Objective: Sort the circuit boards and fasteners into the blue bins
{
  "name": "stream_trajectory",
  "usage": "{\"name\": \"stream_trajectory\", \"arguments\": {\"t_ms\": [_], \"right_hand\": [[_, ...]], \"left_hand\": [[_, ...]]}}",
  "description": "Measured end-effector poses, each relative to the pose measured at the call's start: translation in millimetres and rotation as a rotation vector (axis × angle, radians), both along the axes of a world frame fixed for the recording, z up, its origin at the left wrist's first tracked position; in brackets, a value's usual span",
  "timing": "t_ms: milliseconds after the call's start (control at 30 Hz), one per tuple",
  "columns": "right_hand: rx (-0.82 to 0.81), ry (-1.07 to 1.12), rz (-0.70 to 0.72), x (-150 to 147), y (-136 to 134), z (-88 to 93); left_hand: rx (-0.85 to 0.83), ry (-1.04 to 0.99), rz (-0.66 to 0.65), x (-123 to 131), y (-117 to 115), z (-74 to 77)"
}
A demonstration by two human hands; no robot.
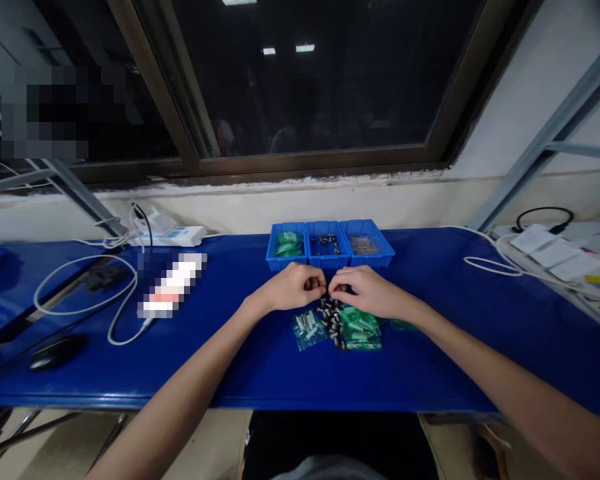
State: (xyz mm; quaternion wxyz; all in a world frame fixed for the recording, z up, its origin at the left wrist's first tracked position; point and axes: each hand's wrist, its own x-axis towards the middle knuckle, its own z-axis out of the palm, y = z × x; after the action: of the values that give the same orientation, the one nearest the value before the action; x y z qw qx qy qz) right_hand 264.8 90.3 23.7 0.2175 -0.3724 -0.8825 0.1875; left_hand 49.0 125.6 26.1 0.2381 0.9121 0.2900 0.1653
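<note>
My left hand (295, 287) and my right hand (363, 290) face each other a little above the blue table, fingertips pinched and almost meeting. Whatever is between them is too small and dark to make out. Just below the hands lies a loose pile of small dark-and-silver screw-like parts (334, 325). Left of that pile is a clear plastic bag (310, 329) with pale, rod-shaped pieces inside. On the pile's right, green plastic bags (362, 331) hold similar pale pieces, partly under my right hand.
Behind the hands stand three joined blue bins: a left bin (287, 262) with green bags, a middle bin (329, 261) with small dark parts, a right bin (373, 257) with clear bags. Leftward are a phone (175, 285), white cable (111, 327) and black mouse (56, 352); white adapters (555, 250) sit right.
</note>
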Motion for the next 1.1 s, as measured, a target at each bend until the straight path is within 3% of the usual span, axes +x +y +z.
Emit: {"name": "stream_trajectory", "arguments": {"t_ms": [167,367,700,1100], "right_hand": [[-0.041,0.164,-0.127,-1,-2,4.8],[-0.125,0.412,-0.228,-4,3,-5.9],[-0.147,0.421,-0.254,-7,3,-7.5],[-0.166,0.415,-0.249,-8,3,-12.6]], "left_hand": [[0.037,-0.003,0.026,2,-2,-1.6],[0.167,-0.088,0.052,5,-3,-1.9],[0.293,-0.161,0.122,5,-5,-4.8],[0.312,-0.186,0.095,4,-3,-2.1]]}}
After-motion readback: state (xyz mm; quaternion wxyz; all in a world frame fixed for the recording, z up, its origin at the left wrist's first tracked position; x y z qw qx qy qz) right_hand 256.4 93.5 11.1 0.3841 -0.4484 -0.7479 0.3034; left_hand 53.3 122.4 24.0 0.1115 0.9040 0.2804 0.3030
